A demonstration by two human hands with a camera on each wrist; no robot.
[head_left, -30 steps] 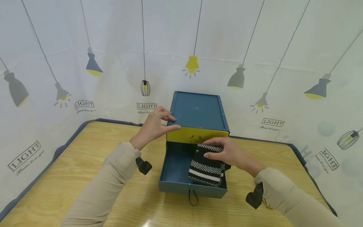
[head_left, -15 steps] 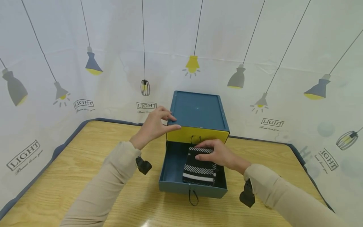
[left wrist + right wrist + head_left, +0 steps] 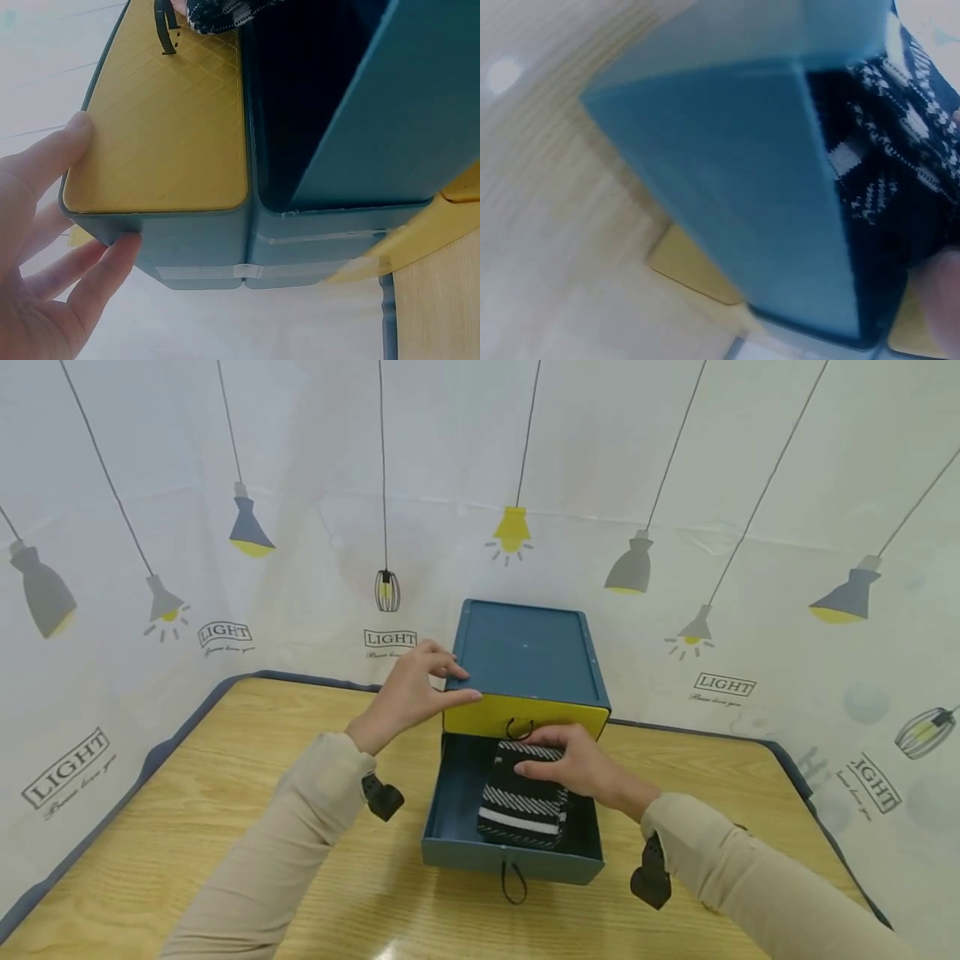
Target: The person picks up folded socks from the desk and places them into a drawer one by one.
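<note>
A two-tier drawer box (image 3: 525,652) stands on the table, its top blue and its upper drawer front yellow. Below, the blue lower drawer (image 3: 551,867) is pulled out. My left hand (image 3: 408,689) holds the box at its front left corner; in the left wrist view the thumb meets the front edge and other fingers touch the side. With my right hand (image 3: 592,768) I grip a folded black-and-white knitted cloth (image 3: 521,814), thumb on top and fingers at its far edge. The cloth lies tilted within the drawer's outline; whether it touches the floor cannot be told.
The wooden table (image 3: 337,860) spreads around the box. A black loop pull (image 3: 513,885) hangs from the lower drawer's front. Behind rises a white curtain (image 3: 450,485) printed with lamps. Dark wrist cameras are strapped to both forearms.
My right hand has carried the knitted cloth left, from the right side of the lower drawer toward its middle. The left hand has stayed at the box corner.
</note>
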